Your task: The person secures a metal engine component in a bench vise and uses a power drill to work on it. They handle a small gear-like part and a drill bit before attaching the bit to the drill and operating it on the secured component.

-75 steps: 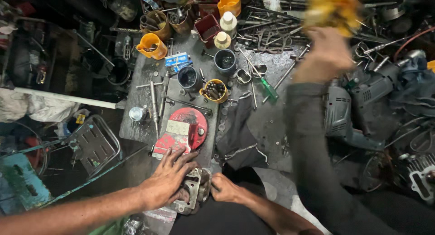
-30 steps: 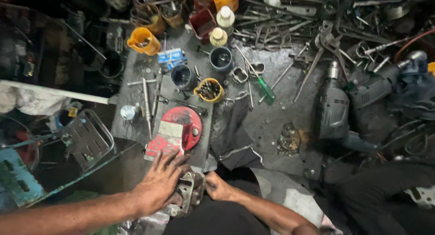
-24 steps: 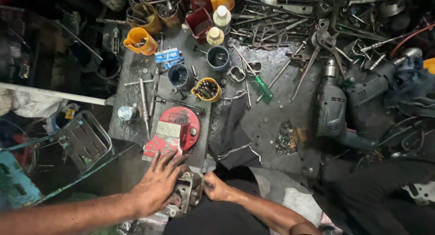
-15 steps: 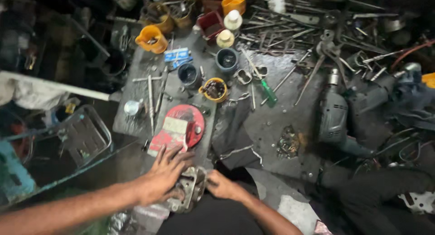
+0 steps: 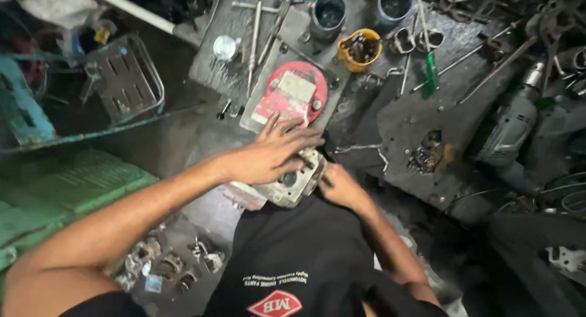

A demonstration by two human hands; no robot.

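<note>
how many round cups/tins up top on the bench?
3: dark tin, blue-rimmed tin at the top edge, yellow cup below between them. More may sit out of frame.
</note>
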